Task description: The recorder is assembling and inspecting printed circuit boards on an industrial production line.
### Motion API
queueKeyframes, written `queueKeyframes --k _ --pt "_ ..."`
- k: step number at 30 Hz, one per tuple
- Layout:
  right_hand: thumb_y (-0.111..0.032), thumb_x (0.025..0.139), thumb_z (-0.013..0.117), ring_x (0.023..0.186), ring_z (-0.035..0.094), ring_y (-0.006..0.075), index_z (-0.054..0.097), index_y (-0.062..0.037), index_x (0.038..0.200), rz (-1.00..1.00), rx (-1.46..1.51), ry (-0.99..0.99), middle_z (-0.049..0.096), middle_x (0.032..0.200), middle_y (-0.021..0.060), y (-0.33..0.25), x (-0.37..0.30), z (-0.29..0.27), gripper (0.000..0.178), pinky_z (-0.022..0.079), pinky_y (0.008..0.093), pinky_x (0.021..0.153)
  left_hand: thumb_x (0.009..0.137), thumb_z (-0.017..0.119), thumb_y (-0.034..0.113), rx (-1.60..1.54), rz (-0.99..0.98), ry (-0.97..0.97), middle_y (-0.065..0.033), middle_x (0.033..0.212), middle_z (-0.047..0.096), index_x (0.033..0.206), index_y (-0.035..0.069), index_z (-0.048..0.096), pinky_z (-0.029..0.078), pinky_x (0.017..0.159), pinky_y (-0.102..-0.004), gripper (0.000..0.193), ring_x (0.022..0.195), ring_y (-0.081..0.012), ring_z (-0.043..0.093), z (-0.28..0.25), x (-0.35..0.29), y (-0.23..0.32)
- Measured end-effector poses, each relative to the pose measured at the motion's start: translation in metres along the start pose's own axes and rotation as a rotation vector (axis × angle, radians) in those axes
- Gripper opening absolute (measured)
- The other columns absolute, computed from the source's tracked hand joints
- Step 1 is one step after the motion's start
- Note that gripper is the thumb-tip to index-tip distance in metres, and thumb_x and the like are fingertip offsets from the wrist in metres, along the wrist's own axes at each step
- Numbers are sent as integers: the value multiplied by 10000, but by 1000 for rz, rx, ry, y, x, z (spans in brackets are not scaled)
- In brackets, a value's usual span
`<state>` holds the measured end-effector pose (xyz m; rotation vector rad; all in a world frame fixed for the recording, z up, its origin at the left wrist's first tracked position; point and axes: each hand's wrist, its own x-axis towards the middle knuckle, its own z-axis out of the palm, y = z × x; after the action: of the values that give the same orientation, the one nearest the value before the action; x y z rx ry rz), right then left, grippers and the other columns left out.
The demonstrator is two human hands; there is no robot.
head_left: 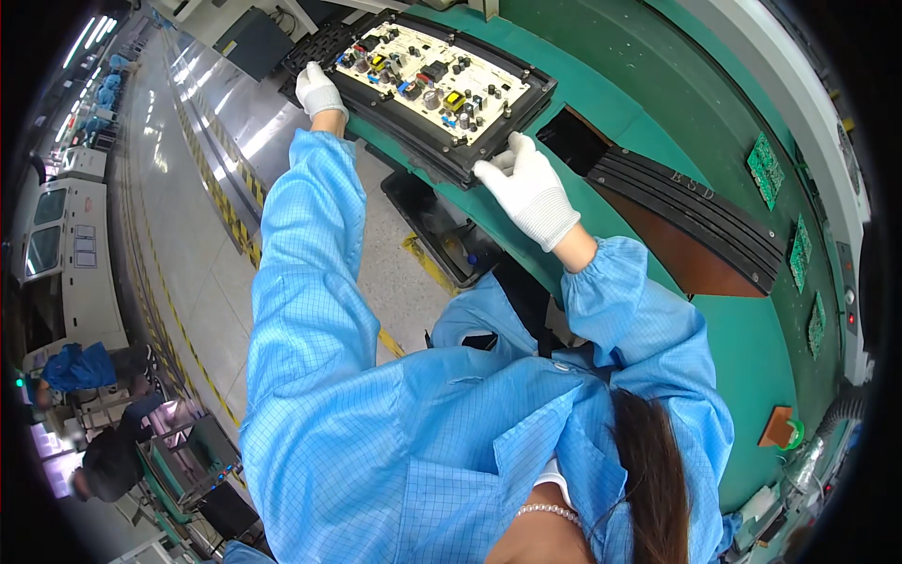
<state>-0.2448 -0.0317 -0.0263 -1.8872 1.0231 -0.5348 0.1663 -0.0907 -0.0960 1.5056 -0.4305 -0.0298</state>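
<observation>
A black carrier frame [399, 120] lies slanted at the top of the view, over the edge of the green bench. Inside it sits a cream circuit board [487, 83] with many upright parts, among them capacitors and yellow-wrapped transformers. My left hand [320, 94], in a white glove, is closed on the frame's near left corner. At the near right corner, my white-gloved right hand [532, 193] grips the frame with thumb and fingers. The undersides of both grips are hidden.
Right of the frame stands a brown holder [648, 230] with a black ribbed top. Small green circuit boards [766, 169] line the right side of the green bench [752, 352]. Below the bench edge is a black bin [423, 211]. Machines and people are at the left.
</observation>
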Motion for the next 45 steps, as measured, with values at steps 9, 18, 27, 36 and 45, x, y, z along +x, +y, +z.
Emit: queueKeyframes --k 9,18,27,36,45 --pt "-454 861 689 863 704 260 437 129 1371 -85 -299 -71 707 939 152 -4 -3 -24 815 559 349 760 971 549 338 162 59 -67 -179 1058 699 1095 -59 660 482 890 -367 431 959 -263 646 -11 6 8" --pt "-379 749 773 980 561 321 635 -76 1182 -555 -502 124 561 1027 139 -17 0 -19 545 474 408 867 847 663 148 567 984 -755 -127 1048 684 1084 54 707 472 950 -398 259 1044 -318 617 -58 -99 127" --pt "-342 717 807 1006 554 330 643 -113 1161 -546 -441 91 553 1056 139 -12 12 -9 526 477 428 884 735 648 73 700 866 -1025 -158 1151 570 1204 61 633 459 996 -396 470 1125 -338 558 -69 -114 149" --pt "-339 733 798 1018 553 330 652 -130 1145 -535 -407 77 543 1035 135 -8 10 -12 485 470 425 893 775 653 54 575 769 -1189 -141 1115 598 1086 36 661 481 958 -359 312 1083 -282 596 -61 -96 154" --pt "-346 764 766 1015 553 328 640 -111 1165 -528 -432 75 537 1038 136 -13 8 -10 482 468 424 893 796 714 307 830 289 -499 -229 1134 702 1136 -48 688 512 951 -353 492 1082 -296 681 -49 24 79"
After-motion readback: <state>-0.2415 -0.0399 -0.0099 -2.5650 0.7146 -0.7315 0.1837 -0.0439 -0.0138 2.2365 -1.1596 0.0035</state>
